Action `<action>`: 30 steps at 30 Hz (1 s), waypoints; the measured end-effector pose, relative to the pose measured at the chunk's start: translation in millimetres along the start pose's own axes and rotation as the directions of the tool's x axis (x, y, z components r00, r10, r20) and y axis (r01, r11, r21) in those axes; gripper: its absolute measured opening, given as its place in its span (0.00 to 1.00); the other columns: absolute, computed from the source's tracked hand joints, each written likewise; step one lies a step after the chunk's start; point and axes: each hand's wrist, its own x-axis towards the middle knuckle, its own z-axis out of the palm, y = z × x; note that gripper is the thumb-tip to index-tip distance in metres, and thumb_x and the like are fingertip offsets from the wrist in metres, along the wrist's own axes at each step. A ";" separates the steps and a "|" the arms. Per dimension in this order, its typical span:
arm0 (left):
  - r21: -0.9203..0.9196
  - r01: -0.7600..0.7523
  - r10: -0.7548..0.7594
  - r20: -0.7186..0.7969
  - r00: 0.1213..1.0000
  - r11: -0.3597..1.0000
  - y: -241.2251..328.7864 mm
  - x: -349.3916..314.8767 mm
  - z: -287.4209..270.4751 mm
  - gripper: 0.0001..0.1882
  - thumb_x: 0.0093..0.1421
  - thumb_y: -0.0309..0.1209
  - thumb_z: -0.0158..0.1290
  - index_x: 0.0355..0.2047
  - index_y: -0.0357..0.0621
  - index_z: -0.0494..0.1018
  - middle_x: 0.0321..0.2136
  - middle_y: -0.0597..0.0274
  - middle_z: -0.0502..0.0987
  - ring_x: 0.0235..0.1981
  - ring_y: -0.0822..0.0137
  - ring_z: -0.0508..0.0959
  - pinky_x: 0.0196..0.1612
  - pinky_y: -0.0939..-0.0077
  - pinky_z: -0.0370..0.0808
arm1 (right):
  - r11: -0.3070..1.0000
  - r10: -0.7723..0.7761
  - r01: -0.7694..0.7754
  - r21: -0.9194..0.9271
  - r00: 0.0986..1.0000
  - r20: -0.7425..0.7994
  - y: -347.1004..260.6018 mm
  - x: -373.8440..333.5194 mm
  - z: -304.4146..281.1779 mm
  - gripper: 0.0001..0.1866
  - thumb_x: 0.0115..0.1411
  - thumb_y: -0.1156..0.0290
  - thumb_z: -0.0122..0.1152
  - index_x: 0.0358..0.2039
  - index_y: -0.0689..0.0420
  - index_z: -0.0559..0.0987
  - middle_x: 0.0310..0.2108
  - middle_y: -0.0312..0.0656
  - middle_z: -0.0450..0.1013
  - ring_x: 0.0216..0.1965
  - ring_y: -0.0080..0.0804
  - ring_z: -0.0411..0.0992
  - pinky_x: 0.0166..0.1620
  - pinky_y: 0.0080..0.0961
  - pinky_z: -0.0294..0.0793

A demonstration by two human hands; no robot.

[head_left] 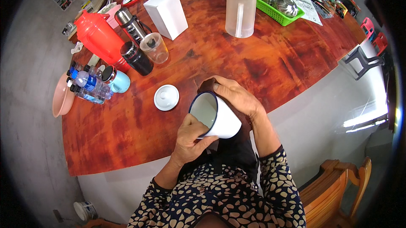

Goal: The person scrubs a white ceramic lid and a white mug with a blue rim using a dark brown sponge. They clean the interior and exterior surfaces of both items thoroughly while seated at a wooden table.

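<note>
A white enamel mug (226,120) with a dark blue rim is tilted on its side at the table's near edge, its mouth facing left. My left hand (192,137) grips the rim, fingers reaching inside and the thumb outside. Against the mug's far side, my right hand (237,94) is closed on a dark brown cloth (207,85), which is partly hidden under the fingers and wrist. A small white lid (166,97) with a knob lies on the table, left of the mug.
Left on the reddish-brown table (122,139) are a red thermos jug (99,37), steel flask (131,25), black flask (137,59), plastic cup (155,49), blue mug (118,80) and several bottles (89,82). Farther back stand a white box (167,14), pitcher (240,12) and green basket (279,14).
</note>
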 end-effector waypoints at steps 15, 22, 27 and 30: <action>-0.050 0.210 -0.215 -0.161 0.963 0.976 4.7 -2.7 1.5 0.10 0.49 0.28 0.66 0.31 0.38 0.78 0.25 0.65 0.76 0.29 0.66 0.68 0.32 0.74 0.66 | 0.838 -0.495 0.325 -0.439 0.791 -0.359 7.3 -42.8 50.6 0.22 0.55 0.70 0.51 0.51 0.59 0.73 0.55 0.52 0.66 0.57 0.50 0.64 0.60 0.40 0.61; -0.020 0.000 0.000 -0.034 0.999 1.000 2.2 2.8 3.8 0.09 0.46 0.26 0.67 0.27 0.40 0.79 0.21 0.66 0.76 0.30 0.64 0.67 0.34 0.72 0.64 | 0.596 0.132 0.125 0.793 0.959 -0.250 39.3 -38.5 30.6 0.32 0.53 0.59 0.57 0.57 0.62 0.68 0.50 0.46 0.72 0.50 0.34 0.70 0.56 0.29 0.66; -0.088 0.148 -0.151 -0.034 0.988 0.985 -7.2 -4.3 9.3 0.15 0.47 0.28 0.66 0.36 0.40 0.77 0.31 0.63 0.77 0.35 0.61 0.70 0.43 0.68 0.67 | 0.617 0.228 0.212 0.758 0.874 -0.429 43.7 -49.1 48.1 0.34 0.51 0.65 0.61 0.59 0.59 0.66 0.52 0.44 0.70 0.53 0.34 0.68 0.58 0.31 0.64; 0.159 0.091 -0.097 0.035 0.995 0.983 3.8 6.8 2.5 0.21 0.46 0.31 0.66 0.41 0.40 0.76 0.39 0.60 0.77 0.40 0.61 0.72 0.46 0.64 0.69 | 0.678 0.100 0.310 0.667 0.859 -0.501 35.8 -48.2 42.5 0.31 0.53 0.74 0.59 0.59 0.61 0.66 0.53 0.43 0.69 0.54 0.32 0.67 0.59 0.29 0.63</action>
